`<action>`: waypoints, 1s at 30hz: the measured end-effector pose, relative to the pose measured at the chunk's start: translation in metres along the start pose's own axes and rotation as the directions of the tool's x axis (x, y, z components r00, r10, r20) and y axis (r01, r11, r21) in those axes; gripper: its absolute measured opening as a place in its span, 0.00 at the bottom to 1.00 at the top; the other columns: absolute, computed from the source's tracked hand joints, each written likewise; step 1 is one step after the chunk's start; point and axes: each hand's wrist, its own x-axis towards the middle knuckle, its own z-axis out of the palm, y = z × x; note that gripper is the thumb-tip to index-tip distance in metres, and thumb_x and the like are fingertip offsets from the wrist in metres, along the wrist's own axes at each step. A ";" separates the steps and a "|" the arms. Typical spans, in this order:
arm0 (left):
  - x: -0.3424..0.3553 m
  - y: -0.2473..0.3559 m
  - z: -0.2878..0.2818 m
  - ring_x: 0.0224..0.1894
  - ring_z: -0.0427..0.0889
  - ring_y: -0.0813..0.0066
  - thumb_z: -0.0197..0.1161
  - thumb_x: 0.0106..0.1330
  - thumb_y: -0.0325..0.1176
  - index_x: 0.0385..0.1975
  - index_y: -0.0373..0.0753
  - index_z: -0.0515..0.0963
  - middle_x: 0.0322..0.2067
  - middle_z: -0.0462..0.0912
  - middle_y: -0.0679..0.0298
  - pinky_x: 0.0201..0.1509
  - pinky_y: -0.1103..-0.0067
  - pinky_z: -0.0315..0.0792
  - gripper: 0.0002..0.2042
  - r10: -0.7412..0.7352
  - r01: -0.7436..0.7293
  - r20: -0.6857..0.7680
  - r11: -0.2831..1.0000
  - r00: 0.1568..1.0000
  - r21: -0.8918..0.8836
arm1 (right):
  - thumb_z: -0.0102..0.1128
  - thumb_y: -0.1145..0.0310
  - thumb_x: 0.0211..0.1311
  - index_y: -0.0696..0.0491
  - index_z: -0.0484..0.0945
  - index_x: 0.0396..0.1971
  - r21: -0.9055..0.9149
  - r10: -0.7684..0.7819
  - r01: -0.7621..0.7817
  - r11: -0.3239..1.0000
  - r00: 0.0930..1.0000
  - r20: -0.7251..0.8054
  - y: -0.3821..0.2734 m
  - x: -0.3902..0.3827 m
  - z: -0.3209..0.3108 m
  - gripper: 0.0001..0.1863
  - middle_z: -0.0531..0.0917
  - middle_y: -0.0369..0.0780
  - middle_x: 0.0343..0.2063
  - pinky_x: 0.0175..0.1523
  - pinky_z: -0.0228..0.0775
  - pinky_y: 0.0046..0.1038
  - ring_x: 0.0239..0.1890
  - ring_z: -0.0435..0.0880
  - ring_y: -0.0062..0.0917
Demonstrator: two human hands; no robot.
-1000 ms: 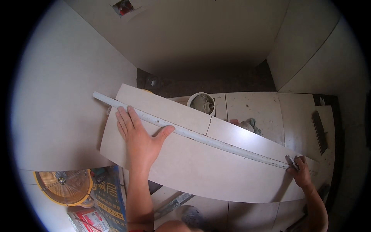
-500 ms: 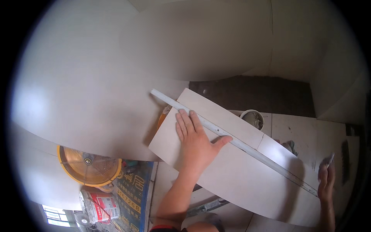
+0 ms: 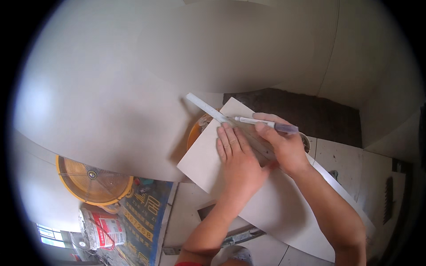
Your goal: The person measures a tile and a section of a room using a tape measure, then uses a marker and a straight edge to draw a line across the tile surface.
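Observation:
A pale rectangular tile (image 3: 199,162) lies slantwise in front of me, raised off the floor, with a narrow light straightedge (image 3: 205,105) along it. My left hand (image 3: 242,164) presses flat on the straightedge, its fingers stretched out and the thumb spread toward the right. In my right hand (image 3: 286,150) is a white marker pen (image 3: 266,122) with a purplish rear part. Its tip points left, beside the straightedge's far edge near the tile's upper corner; whether it touches the tile I cannot tell. My right hand and forearm hide much of the straightedge's lower length.
An orange bucket (image 3: 194,134) shows under the tile's left end. Another bucket (image 3: 305,142) is partly hidden behind my right hand. At left are a yellow round fan-like thing (image 3: 92,175), a white-and-red bucket (image 3: 100,228) and a blue printed sheet (image 3: 151,217). A toothed strip (image 3: 388,199) lies far right.
My right hand has come from the tile's far right end up beside my left hand, bringing the marker pen to the straightedge. The tile and straightedge appear slightly further right in view.

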 end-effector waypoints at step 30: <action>-0.004 0.000 0.008 0.74 0.41 0.37 0.75 0.48 0.56 0.66 0.17 0.49 0.69 0.45 0.30 0.76 0.57 0.37 0.58 0.045 -0.040 -0.069 0.996 0.997 0.075 | 0.63 0.67 0.65 0.60 0.82 0.44 -0.326 0.030 -0.144 0.934 0.944 -0.329 -0.002 -0.119 -0.086 0.13 0.83 0.35 0.30 0.41 0.71 0.19 0.35 0.77 0.15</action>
